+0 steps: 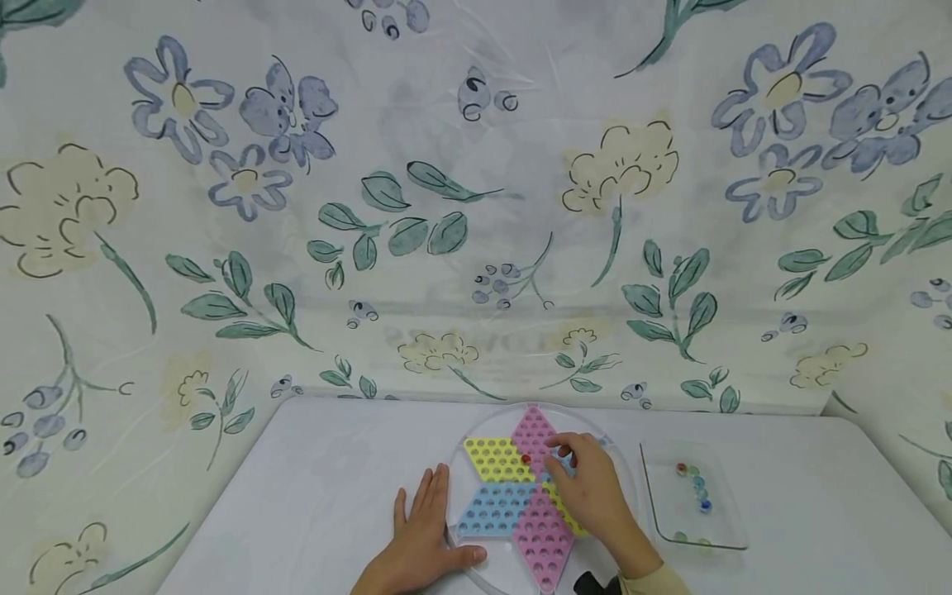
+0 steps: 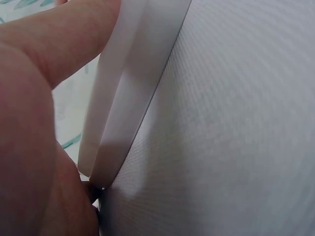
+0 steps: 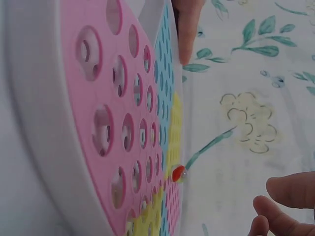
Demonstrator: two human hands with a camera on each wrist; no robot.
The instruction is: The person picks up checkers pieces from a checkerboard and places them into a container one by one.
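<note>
A round white board (image 1: 543, 537) with a pink, yellow and blue star of holes lies on the table. My left hand (image 1: 424, 529) rests at its left edge, fingers straight along the side and thumb over the rim. In the left wrist view the board's pale side wall (image 2: 133, 73) shows beside the fingers. Over the star's upper right is my right hand (image 1: 595, 492), fingers bent and thumb apart from them; nothing shows between them. Left of those fingertips a red marble (image 1: 525, 459) sits on the star. In the right wrist view the marble (image 3: 178, 173) looks clear and red.
To the right of the board stands a clear tray (image 1: 732, 546) with several coloured marbles (image 1: 700, 489) in it. A white table (image 1: 320, 463) lies beneath. Flower-patterned cloth (image 1: 513, 207) hangs behind and at the sides.
</note>
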